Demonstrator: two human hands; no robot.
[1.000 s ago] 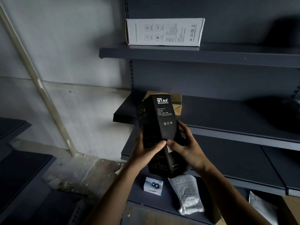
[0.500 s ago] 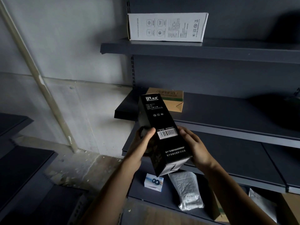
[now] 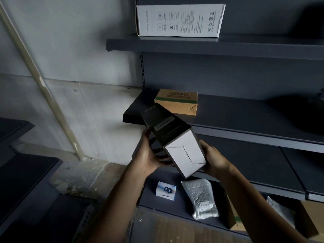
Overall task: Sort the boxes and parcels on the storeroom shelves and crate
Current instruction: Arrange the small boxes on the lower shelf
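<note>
Both my hands hold a long black box (image 3: 168, 125) in front of the middle shelf (image 3: 245, 118). The box is tipped far end away from me, so its white bottom flap (image 3: 185, 155) faces the camera. My left hand (image 3: 149, 153) grips its left side and my right hand (image 3: 213, 160) grips the right side near the bottom. A small brown box (image 3: 177, 102) with a green stripe stands on the middle shelf just beyond the black box. A large white box (image 3: 178, 21) sits on the top shelf (image 3: 228, 48).
On the lowest shelf (image 3: 157, 204) lie a small white-and-blue box (image 3: 166, 190) and a silver padded parcel (image 3: 201, 200). Cardboard and another pale parcel (image 3: 278, 209) show at the lower right. Dark shelving (image 3: 21, 172) stands at the left, by a grey wall with a cream pipe (image 3: 43, 88).
The black box has tilted from upright to nearly flat, top end toward the middle shelf, exposing its white bottom. Both hands slid to its near end.
</note>
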